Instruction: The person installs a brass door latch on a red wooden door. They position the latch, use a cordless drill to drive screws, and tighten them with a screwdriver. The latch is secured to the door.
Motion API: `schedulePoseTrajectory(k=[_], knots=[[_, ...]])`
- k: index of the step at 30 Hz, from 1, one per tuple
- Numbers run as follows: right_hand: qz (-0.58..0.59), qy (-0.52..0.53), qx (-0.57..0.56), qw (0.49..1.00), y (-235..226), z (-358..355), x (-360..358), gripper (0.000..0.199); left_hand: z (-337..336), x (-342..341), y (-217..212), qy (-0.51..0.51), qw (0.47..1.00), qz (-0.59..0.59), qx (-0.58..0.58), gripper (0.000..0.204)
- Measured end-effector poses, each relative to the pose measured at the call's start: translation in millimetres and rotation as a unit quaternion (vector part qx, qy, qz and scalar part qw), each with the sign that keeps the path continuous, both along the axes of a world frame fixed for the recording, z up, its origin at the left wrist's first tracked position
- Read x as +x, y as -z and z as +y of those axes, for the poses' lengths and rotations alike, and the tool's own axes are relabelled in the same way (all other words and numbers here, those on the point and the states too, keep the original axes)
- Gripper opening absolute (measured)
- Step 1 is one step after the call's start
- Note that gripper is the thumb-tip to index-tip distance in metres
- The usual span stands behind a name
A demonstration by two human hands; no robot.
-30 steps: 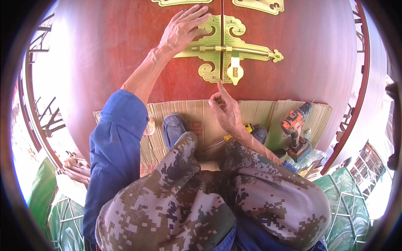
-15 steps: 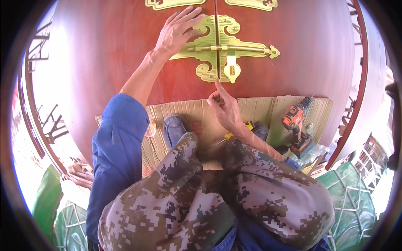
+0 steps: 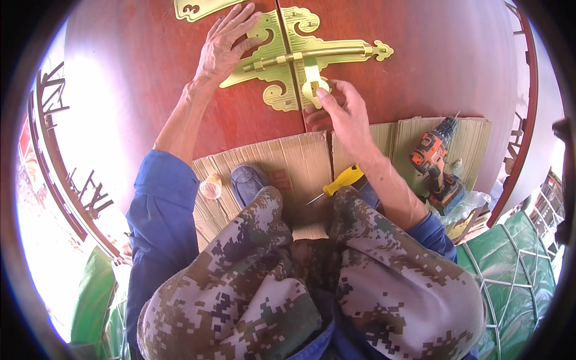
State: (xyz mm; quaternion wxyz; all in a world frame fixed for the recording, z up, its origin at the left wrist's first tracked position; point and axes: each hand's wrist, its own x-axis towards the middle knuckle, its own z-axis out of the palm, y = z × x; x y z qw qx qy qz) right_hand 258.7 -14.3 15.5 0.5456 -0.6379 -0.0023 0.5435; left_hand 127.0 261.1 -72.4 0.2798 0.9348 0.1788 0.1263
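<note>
My left hand (image 3: 223, 47) lies flat, fingers spread, on the left half of an ornate brass latch plate (image 3: 282, 57) fixed to a dark red wooden door (image 3: 150, 72). My right hand (image 3: 342, 111) is at the plate's lower middle, thumb and fingertips pinching the small brass hasp tab (image 3: 313, 89) that hangs from the horizontal bolt (image 3: 324, 53). I crouch on cardboard sheets (image 3: 288, 162), camouflage trousers and blue sleeves in view.
A yellow-handled screwdriver (image 3: 336, 183) lies on the cardboard between my knees. An orange and black cordless drill (image 3: 433, 159) rests to the right, beside a clear plastic bag (image 3: 471, 204). Green netting (image 3: 516, 270) sits at lower right. A second brass plate (image 3: 201, 7) shows at the top.
My right hand has gone up from the cardboard edge to the hasp tab and closed its fingers on it. My left hand stays pressed on the plate.
</note>
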Motion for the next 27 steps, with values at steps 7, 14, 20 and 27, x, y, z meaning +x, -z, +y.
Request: schedulePoseTrajectory(k=[7,14,20,27], knots=[[-0.045,0.039,-0.023,0.998,9.4,-12.6,24.0,0.020,-1.5,2.0,-6.8,-0.010,1.000,0.018,-0.010,0.058],[-0.056,0.038,-0.062,0.996,-0.9,-19.2,38.8,0.025,-6.2,5.5,-29.0,-0.012,0.998,0.058,0.030,0.054],[-0.008,0.005,-0.029,1.000,1.2,-1.0,9.0,0.022,-4.7,6.2,-25.3,-0.005,0.999,0.033,0.024,0.054],[0.014,0.003,-0.032,0.999,-2.9,11.4,1.0,0.022,-2.0,5.3,-24.0,0.009,0.999,0.021,0.040,0.053]])
